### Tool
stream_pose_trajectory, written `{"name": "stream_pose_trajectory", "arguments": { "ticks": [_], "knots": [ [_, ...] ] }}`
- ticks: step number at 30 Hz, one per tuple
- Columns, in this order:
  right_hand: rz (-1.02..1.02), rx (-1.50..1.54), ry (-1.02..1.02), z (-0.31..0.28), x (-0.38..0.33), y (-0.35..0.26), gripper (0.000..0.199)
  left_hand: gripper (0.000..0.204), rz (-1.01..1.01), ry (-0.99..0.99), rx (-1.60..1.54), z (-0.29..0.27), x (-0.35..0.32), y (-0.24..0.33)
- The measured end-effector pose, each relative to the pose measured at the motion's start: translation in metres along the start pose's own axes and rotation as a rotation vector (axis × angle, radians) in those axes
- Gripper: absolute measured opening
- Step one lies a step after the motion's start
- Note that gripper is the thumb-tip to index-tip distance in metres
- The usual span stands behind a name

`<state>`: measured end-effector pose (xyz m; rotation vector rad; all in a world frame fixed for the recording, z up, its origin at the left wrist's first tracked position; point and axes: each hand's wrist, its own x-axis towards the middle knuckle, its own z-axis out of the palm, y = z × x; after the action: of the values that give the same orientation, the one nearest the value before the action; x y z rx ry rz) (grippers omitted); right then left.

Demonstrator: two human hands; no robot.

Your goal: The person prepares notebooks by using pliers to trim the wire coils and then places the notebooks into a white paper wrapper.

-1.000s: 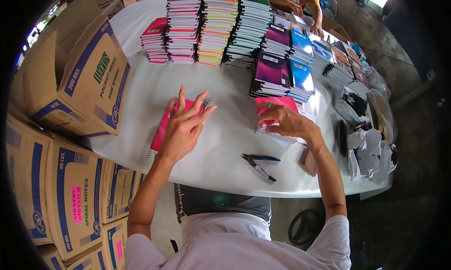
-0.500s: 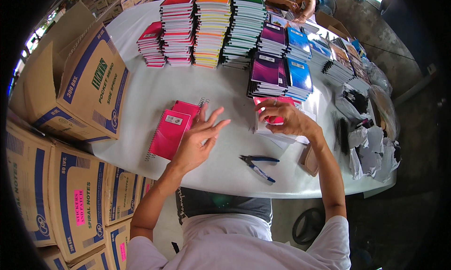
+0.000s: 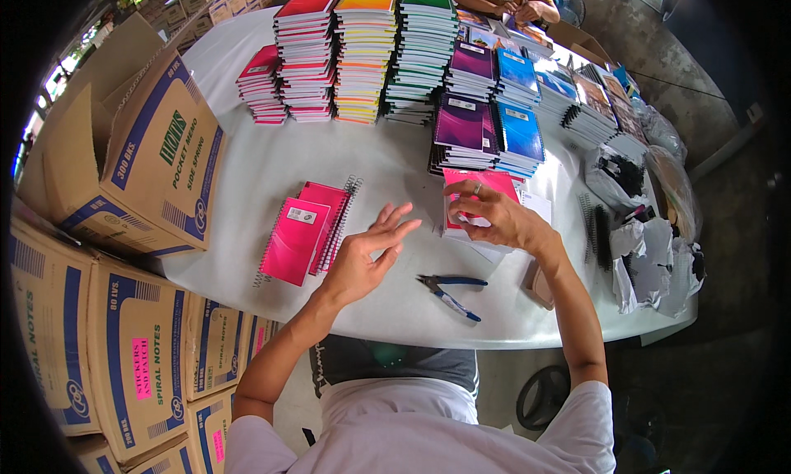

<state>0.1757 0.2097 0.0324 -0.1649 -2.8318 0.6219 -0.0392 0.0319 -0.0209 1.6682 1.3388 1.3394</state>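
Note:
My left hand (image 3: pixel 368 260) hovers over the table just right of two pink spiral notebooks (image 3: pixel 291 241), its fingers stretched out and holding nothing. The notebooks overlap, with wire coils along their sides. At a low pile near the middle right, my right hand (image 3: pixel 504 214) curls its fingers and thumb over the left part of a pink notebook (image 3: pixel 497 180). The hand covers much of that notebook, and loose white sheets show beneath it. Blue-handled pliers (image 3: pixel 449 293) lie between my forearms near the table's front edge.
Tall stacks of red, yellow and green notebooks (image 3: pixel 362 58) stand at the back, with purple (image 3: pixel 465 124) and blue piles (image 3: pixel 519 132) to their right. An open carton (image 3: pixel 156 161) is at the left. Black coils and torn wrapping (image 3: pixel 651 260) lie right. A co-worker's hands (image 3: pixel 527 11) are beyond.
My left hand has moved right, away from the two pink notebooks, uncovering more of them. My right hand stays at the pile, its fingers closer around the pink notebook's left part.

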Motion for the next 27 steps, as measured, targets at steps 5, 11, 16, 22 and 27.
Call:
{"name": "stream_pose_trajectory", "arguments": {
  "ticks": [5,11,16,22,27],
  "knots": [
    [0.028,-0.386,0.05,0.018,-0.014,-0.017,0.038,0.049,-0.281,-0.064,-0.262,0.009,0.017,0.01],
    [0.148,-0.247,0.449,0.024,-0.016,-0.024,0.055,0.062,-0.495,-0.001,-0.955,0.027,0.046,0.018],
    [0.162,-0.299,0.699,0.044,-0.027,-0.023,0.06,0.045,-0.612,-0.141,-1.142,0.041,0.097,0.005],
    [0.074,-0.389,0.693,0.087,-0.054,-0.061,0.04,0.028,-0.554,-0.058,-0.748,0.054,0.1,-0.006],
    [0.303,-0.177,0.398,0.13,-0.116,-0.056,0.052,0.042,-0.316,-0.114,-0.63,0.02,0.061,0.016]
  ]
}}
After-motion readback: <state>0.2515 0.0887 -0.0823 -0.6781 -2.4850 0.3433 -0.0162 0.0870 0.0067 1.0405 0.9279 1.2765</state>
